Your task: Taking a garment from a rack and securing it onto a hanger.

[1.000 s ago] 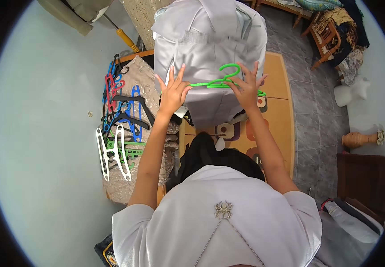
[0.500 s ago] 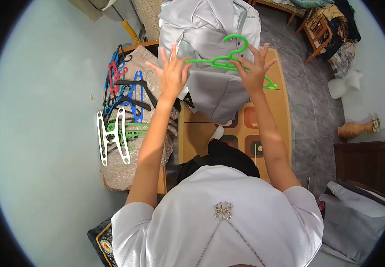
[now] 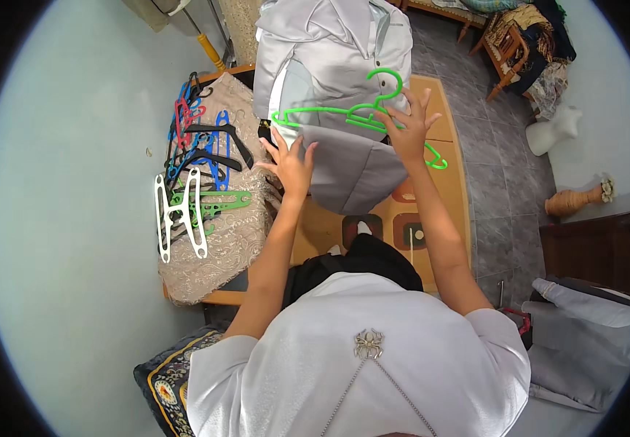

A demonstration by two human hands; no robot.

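A bright green plastic hanger (image 3: 315,111) is held up ahead of me by my right hand (image 3: 409,131), whose thumb and forefinger pinch it near the middle while the other fingers fan out. Over its lower bar hangs a folded grey cloth garment (image 3: 351,164); its exact kind I cannot make out. Below the hanger's left end, my left hand (image 3: 293,171) is spread open beside the garment's left edge. Whether it touches the cloth is unclear. Behind the hanger is a pile of light grey garments (image 3: 322,36), one with dark buttons.
On the left, a lace-covered table (image 3: 220,273) bears several hangers: a white one (image 3: 176,213), a green one (image 3: 224,202), plus blue, black and red ones. An orange patterned mat (image 3: 452,197) lies underfoot. Farther right are a white mannequin torso (image 3: 553,131), a vase (image 3: 566,202) and a wooden chair (image 3: 508,54).
My left hand has let go of the hanger's left arm and dropped below it. The hanger and garment have come slightly lower, with my right hand still at the hanger.
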